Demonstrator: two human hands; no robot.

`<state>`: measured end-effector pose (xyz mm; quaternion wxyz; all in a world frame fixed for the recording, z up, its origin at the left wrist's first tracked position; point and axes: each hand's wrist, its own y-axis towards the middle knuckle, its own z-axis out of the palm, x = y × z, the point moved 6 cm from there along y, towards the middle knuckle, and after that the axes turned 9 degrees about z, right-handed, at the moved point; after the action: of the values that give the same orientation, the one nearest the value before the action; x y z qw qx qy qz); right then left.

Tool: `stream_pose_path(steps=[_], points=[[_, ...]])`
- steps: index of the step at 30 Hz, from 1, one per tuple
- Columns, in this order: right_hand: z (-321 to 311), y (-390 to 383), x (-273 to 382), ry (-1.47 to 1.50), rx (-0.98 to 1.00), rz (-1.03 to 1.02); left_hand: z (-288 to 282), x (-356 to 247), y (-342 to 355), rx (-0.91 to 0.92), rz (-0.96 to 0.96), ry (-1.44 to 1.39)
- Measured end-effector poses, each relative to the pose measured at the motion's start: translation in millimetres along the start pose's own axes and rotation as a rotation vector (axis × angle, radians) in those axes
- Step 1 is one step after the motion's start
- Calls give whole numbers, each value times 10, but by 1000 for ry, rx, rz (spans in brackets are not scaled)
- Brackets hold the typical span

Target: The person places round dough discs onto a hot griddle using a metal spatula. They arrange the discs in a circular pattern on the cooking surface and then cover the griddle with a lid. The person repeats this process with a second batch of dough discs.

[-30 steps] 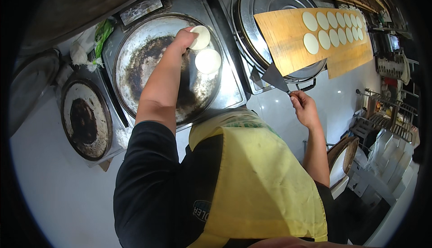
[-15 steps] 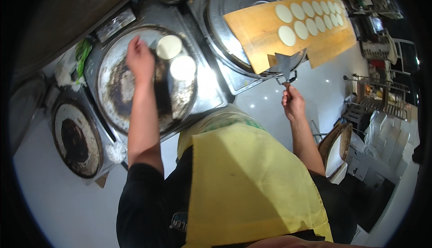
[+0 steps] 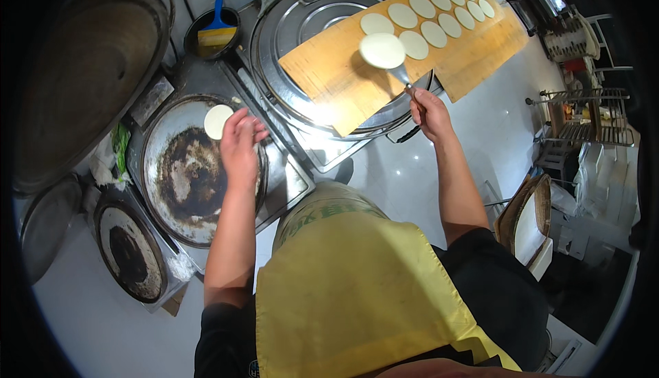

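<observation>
**Dough rounds (image 3: 433, 34) lay in rows on the board while one sat up on my spatula (image 3: 399, 74)**

At the far left, the small griddle (image 3: 130, 253) held nothing that I could see. Next to it stood the large griddle (image 3: 180, 206). Beyond its far rim was a dark pot (image 3: 202, 51) with a brush (image 3: 218, 19) upright in it, probably so the handle stayed easy to grab.

A single pale round (image 3: 217, 122) lay flat inside the griddle's far right rim. My left hand (image 3: 242, 141) was just beside it, fingers loosely curled and parted, with nothing visible in them; I couldn't tell whether they touched the round, or whether the hand hid anything beneath.

Further right, the wooden board (image 3: 319, 62) lay across a round metal lid (image 3: 278, 93), which propped up its left end. Near that end, above the board, the lifted round (image 3: 381, 50) rested on the spatula's blade, which likely kept the thin disc from folding. My right hand (image 3: 431, 113) was closed around the handle, off the board's near edge, so my arm stayed clear of the others. Those ran in two rows toward the right end, seemingly spaced to avoid sticking.
</observation>
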<state>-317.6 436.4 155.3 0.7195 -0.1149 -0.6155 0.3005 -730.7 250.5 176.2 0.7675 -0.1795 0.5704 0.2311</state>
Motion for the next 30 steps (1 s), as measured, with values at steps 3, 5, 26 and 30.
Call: stream_pose_path(steps=[3, 5, 26, 30], points=[[288, -442, 347, -196, 209, 48, 861, 197, 148, 221, -290, -378], [510, -624, 534, -419, 353, 31, 1348, 312, 143, 414, -538, -698], [-1325, 1196, 24, 62, -367, -13, 286, 407, -381, 80, -609, -442], [-1364, 1068, 74, 170, -208, -190, -837, 339, -274, -150, -507, -253]])
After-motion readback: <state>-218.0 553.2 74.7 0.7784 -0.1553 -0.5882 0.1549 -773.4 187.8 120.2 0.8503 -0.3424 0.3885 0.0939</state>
